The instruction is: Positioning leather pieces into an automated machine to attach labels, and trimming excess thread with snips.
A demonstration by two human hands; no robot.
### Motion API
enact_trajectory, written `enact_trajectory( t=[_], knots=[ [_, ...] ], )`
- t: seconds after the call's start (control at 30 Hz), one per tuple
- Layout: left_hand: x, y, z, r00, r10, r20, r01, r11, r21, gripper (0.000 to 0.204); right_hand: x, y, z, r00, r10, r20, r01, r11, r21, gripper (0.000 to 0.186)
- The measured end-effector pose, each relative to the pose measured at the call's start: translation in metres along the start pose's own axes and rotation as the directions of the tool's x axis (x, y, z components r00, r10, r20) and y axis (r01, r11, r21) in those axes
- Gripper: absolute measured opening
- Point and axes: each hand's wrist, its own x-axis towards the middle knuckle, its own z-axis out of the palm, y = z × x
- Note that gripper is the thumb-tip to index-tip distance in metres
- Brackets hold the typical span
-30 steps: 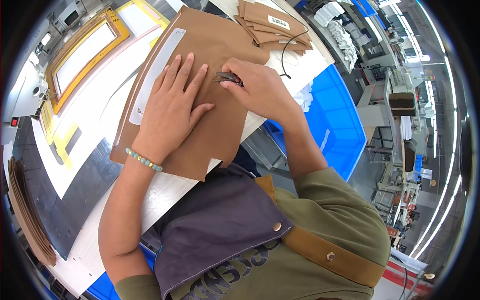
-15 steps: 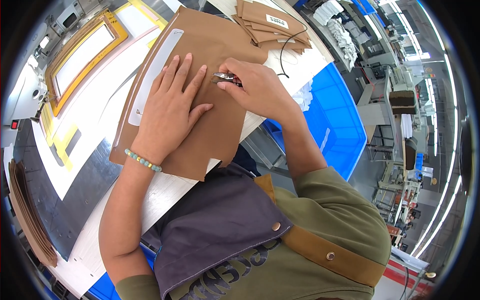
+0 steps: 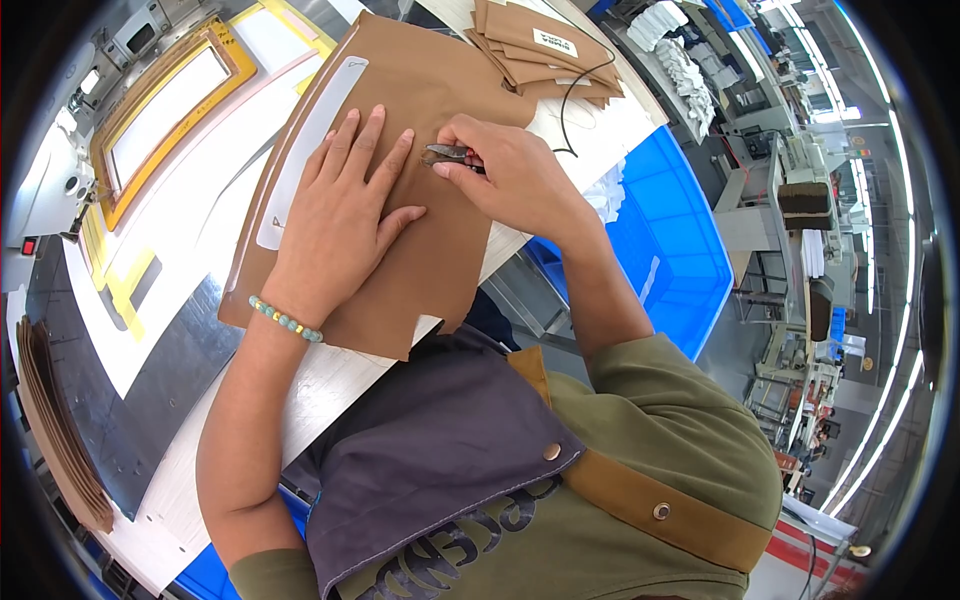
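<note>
A brown fabric panel (image 3: 430, 75) lies slanted over the light tabletop, with a long whitish strip (image 3: 322, 125) along its left side. My left hand (image 3: 345, 200) rests flat on the panel, fingers spread, its fingertips to the right of the strip. My right hand (image 3: 515, 175) is closed round small thread snips (image 3: 447, 153), whose metal blades point left, low over the panel's middle. The handles are mostly hidden by my fingers. Whether the blades touch the cloth I cannot tell.
Several folded brown pieces (image 3: 520, 40) with a white label lie at the far right, beside a black cord (image 3: 567, 110). A blue bin (image 3: 680, 240) stands right of the table. Yellow frames (image 3: 225, 55) lie at the left, near a machine (image 3: 45, 160); more brown pieces (image 3: 60, 430) hang at the left edge.
</note>
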Motion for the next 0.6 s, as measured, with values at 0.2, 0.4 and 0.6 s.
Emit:
enact_trajectory(
  t=[0.2,0.4,0.6],
  knots=[
    [0.0003,0.0004,-0.0004,1.0,0.0,0.002,0.0,1.0,-0.001,0.074,-0.0003,-0.0015,0.0003,1.0,0.019,-0.001,-0.019,1.0,0.019,0.024],
    [-0.0002,0.0,-0.0004,1.0,0.0,0.007,0.0,1.0,0.0,0.074,-0.0005,-0.0023,0.0046,0.999,0.002,-0.038,-0.001,0.999,0.036,0.022],
    [0.0,0.0005,-0.0008,1.0,0.001,0.005,-0.001,1.0,0.001,0.074,-0.0027,-0.0092,0.0083,0.999,0.015,-0.052,-0.024,0.983,-0.183,0.023]
  ],
)
